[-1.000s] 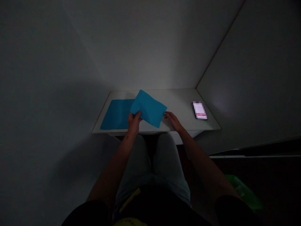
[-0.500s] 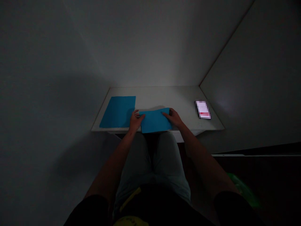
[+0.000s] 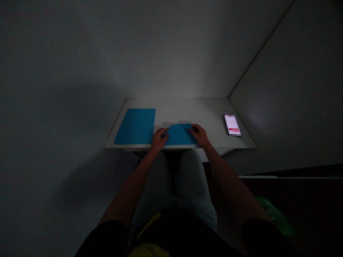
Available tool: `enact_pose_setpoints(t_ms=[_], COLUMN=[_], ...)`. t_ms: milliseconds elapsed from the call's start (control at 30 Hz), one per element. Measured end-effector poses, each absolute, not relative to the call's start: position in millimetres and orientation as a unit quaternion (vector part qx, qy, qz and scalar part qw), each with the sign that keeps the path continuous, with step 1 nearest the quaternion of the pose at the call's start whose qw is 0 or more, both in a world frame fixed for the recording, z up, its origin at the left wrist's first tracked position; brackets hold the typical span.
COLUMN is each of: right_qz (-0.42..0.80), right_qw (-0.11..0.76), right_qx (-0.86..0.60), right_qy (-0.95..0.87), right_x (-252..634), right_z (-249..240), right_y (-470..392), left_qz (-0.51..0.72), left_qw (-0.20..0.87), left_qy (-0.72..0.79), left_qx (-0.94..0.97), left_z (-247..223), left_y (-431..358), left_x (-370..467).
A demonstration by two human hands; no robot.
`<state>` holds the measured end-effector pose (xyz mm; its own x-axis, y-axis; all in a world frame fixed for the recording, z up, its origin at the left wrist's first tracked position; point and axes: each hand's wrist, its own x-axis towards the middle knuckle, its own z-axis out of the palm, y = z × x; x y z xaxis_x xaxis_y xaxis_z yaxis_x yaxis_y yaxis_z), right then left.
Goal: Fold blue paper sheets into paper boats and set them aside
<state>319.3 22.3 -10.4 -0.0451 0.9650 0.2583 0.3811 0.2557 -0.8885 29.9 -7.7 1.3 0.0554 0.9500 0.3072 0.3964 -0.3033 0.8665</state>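
Note:
A smaller piece of blue paper (image 3: 180, 135) lies at the table's front edge, between my two hands. My left hand (image 3: 160, 138) pinches its left side, where the far left corner looks bent or slanted. My right hand (image 3: 198, 135) grips the paper's right side, thumb on top and fingers behind the far right corner. To the left of my left hand, a larger blue sheet (image 3: 136, 126) lies flat.
The white table (image 3: 187, 110) stands against a wall, with another wall at its right. A phone with a lit, blurred screen (image 3: 232, 125) lies at the table's right end. Something green (image 3: 276, 216) is low at the right.
The held paper has gone from hanging over the front edge to lying on the table. My left hand has shifted right and closed more on its left side.

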Motion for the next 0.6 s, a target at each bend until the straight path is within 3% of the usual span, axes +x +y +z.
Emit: enact_pose_setpoints(t_ms=[133, 267, 400, 600], right_qz=[0.263, 0.145, 0.081, 0.092], right_qw=[0.409, 0.274, 0.189, 0.133], right_qx=[-0.49, -0.454, -0.459, -0.451], right_qy=[-0.724, -0.836, -0.864, -0.878], right_x=[320.4, 313.8, 305.7, 309.1], right_z=[-3.8, 1.7, 2.2, 12.4], right_y=[17.6, -5.5, -29.2, -34.9], left_qz=[0.335, 0.237, 0.216, 0.225], left_qw=[0.224, 0.147, 0.114, 0.12], left_qy=[0.482, 0.455, 0.452, 0.422], left_qx=[0.778, 0.846, 0.858, 0.87], left_z=[5.0, 8.1, 10.8, 8.1], left_y=[-10.7, -17.5, -23.2, -22.8], left_x=[33.3, 37.0, 38.6, 33.2])
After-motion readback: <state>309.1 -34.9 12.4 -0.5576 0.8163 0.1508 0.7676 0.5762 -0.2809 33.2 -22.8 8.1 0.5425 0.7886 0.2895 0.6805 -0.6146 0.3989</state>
